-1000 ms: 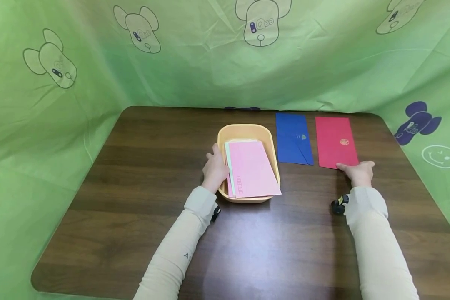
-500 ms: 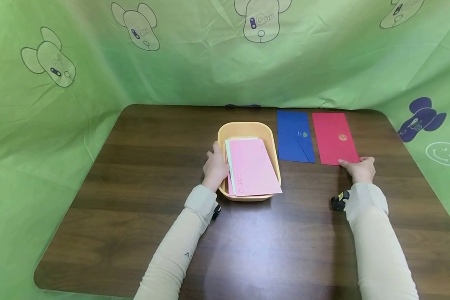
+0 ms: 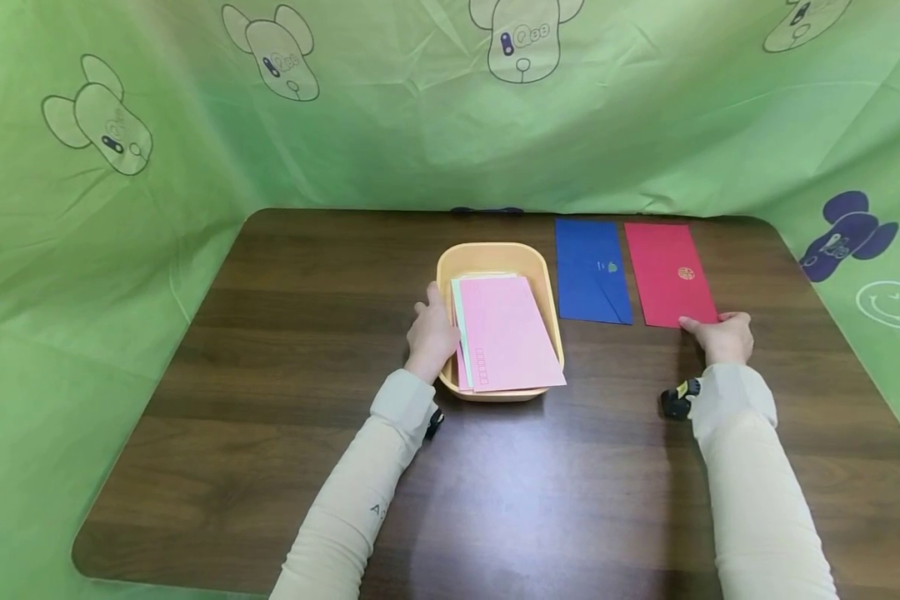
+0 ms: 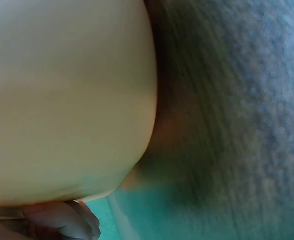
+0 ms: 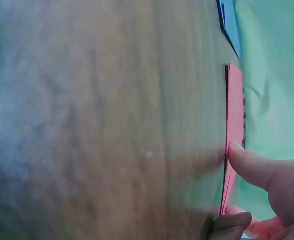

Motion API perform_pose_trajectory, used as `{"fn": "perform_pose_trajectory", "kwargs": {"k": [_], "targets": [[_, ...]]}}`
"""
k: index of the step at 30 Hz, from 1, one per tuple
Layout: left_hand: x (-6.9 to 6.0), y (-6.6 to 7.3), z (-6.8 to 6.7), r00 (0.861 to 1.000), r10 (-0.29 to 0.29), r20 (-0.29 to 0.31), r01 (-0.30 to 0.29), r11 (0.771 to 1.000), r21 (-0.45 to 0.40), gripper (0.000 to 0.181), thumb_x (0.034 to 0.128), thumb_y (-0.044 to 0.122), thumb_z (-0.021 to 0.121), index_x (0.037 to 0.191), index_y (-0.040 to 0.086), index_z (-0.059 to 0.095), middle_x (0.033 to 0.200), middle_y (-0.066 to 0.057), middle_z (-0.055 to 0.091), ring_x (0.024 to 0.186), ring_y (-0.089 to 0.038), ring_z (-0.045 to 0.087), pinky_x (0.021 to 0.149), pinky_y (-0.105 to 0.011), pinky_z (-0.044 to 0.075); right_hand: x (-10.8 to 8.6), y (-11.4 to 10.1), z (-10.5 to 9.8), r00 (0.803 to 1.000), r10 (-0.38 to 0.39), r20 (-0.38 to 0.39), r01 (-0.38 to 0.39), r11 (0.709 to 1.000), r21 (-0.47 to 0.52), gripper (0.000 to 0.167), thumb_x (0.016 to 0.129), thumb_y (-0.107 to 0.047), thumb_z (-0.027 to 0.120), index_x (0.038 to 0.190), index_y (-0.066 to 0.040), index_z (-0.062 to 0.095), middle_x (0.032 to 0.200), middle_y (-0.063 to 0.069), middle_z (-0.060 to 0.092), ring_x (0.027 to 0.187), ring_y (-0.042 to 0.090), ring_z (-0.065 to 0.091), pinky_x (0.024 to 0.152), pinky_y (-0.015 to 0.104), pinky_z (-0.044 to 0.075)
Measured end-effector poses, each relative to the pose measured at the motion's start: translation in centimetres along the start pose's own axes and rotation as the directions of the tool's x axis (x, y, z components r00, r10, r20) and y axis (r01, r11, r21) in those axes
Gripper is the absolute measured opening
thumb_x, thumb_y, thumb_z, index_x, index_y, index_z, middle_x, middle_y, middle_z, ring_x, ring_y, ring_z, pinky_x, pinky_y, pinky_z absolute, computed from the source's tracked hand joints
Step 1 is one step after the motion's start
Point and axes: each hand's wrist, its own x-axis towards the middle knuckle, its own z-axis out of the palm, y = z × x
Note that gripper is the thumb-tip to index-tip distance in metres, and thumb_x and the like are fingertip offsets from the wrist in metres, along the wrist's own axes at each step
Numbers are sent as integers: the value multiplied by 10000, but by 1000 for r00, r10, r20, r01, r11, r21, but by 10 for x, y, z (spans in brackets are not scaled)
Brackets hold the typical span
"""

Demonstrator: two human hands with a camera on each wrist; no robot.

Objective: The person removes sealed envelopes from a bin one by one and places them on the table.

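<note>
In the head view a cream plastic basket stands mid-table and holds pink and pale green envelopes, the top pink envelope overhanging its near right corner. My left hand grips the basket's left rim; in the left wrist view its curled fingers show at the edge of the basket wall. At the back right lies a red envelope with a gold emblem. My right hand holds its near right corner, thumb on the near edge, other fingers curled at the corner.
A blue envelope lies flat between the basket and the red envelope. The brown wooden table has rounded corners, and a green printed cloth hangs along its back and sides.
The red envelope has shifted a little to the left, towards the blue one, with my right hand at its near edge. The left hand stays on the basket. The head view has tilted slightly.
</note>
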Motion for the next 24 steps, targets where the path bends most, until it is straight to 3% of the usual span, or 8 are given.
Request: {"fn": "perform_pose_trajectory", "kwargs": {"k": [15, 24], "targets": [[-3, 1, -1, 1000, 23, 4, -23, 1000, -11, 778, 882, 58, 594, 1495, 169, 127, 1228, -236, 500, 1022, -365, 596, 877, -476, 484, 0, 0, -2, 1000, 14, 12, -14, 1000, -4, 742, 892, -372, 577, 1376, 92, 258, 1342, 335, 378, 1258, 420, 361, 1072, 475, 311], [-2, 0, -2, 1000, 16, 5, -17, 1000, 9, 768, 893, 68, 573, 1505, 155, 116, 1265, -249, 489, 1041, -385, 601, 887, -492, 481, 4, 5, -1, 999, -17, 46, 16, 1000, 14, 776, 902, -417, 520, 1414, 79, 216, 1428, 339, 324, 1302, 433, 332, 1102, 487, 295]]}}
